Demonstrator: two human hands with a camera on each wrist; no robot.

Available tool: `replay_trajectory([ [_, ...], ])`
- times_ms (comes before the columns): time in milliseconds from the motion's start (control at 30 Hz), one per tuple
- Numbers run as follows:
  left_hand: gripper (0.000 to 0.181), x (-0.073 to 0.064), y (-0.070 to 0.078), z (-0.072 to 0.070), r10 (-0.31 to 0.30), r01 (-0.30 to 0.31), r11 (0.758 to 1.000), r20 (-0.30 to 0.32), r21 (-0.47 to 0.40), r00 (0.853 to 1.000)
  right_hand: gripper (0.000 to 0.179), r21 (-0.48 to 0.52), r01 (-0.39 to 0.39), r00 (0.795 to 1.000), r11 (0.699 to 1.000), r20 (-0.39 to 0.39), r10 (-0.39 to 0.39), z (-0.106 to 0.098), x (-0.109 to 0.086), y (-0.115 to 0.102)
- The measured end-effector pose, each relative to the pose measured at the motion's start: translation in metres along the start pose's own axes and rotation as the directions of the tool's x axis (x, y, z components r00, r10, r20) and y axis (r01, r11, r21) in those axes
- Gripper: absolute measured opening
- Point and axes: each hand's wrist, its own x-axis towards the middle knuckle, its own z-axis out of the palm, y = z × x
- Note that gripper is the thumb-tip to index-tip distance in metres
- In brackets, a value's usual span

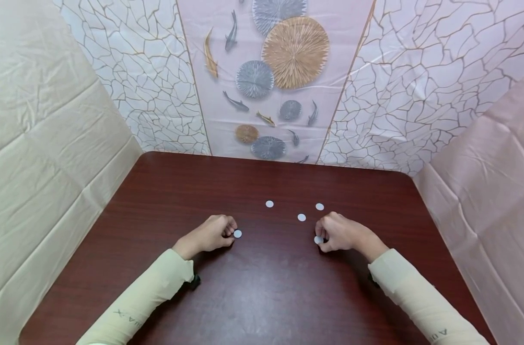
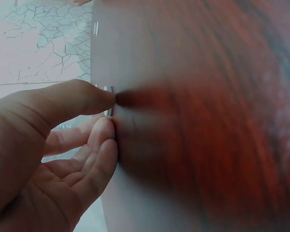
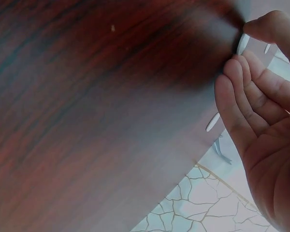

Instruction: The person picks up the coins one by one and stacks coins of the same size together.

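My left hand [image 1: 211,233] is low over the table's middle, its thumb and curled fingers pinching the edges of a small white round disc [image 1: 238,234]. In the left wrist view that disc [image 2: 108,100] shows edge-on between thumb and fingertips, right at the tabletop. Further right, my right hand [image 1: 340,232] pinches a second white disc [image 1: 318,240] in the same manner. Its thumb and fingertips stand on either side of this disc [image 3: 242,44] in the right wrist view.
Three more white discs lie beyond the hands: one at the left [image 1: 269,204], a nearer one [image 1: 302,217] and one at the right [image 1: 320,207]. The dark red-brown wooden table [image 1: 262,292] reaches back to a patterned cloth wall [image 1: 287,120]. Pale cloth hangs along both sides.
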Motion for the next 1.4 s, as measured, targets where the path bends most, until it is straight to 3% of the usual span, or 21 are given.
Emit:
replay_trajectory([
  [200, 0.023, 0.001, 0.004, -0.006, 0.041, -0.042, 0.999, 0.025, 0.028, 0.999, 0.009, 0.01, 0.0, 1.0, 1.0, 0.022, -0.001, -0.003, 0.001, 0.0],
  [400, 0.026, 0.015, 0.017, -0.012, 0.1, -0.102, 0.989, 0.019, 0.111, 0.995, 0.01, 0.015, 0.009, 1.0, 1.0, 0.026, -0.01, -0.004, 0.001, 0.0],
  [633, 0.034, 0.045, 0.045, -0.012, 0.117, -0.129, 0.977, 0.077, 0.172, 0.99, 0.009, 0.026, 0.01, 0.999, 1.0, 0.03, -0.01, -0.003, 0.001, 0.0],
  [833, 0.038, 0.073, 0.068, -0.003, 0.155, -0.175, 0.964, 0.112, 0.198, 0.982, 0.01, 0.03, 0.001, 1.0, 1.0, 0.028, -0.002, -0.003, 0.0, 0.0],
  [1067, 0.039, 0.104, 0.092, 0.008, 0.153, -0.186, 0.953, 0.151, 0.238, 0.977, 0.008, 0.031, 0.009, 1.0, 0.999, 0.023, -0.01, -0.004, -0.001, 0.0],
  [1400, 0.027, 0.138, 0.106, 0.026, 0.153, -0.188, 0.948, 0.152, 0.257, 0.977, 0.008, 0.037, 0.02, 0.999, 0.999, 0.024, -0.021, -0.003, 0.0, 0.001],
])
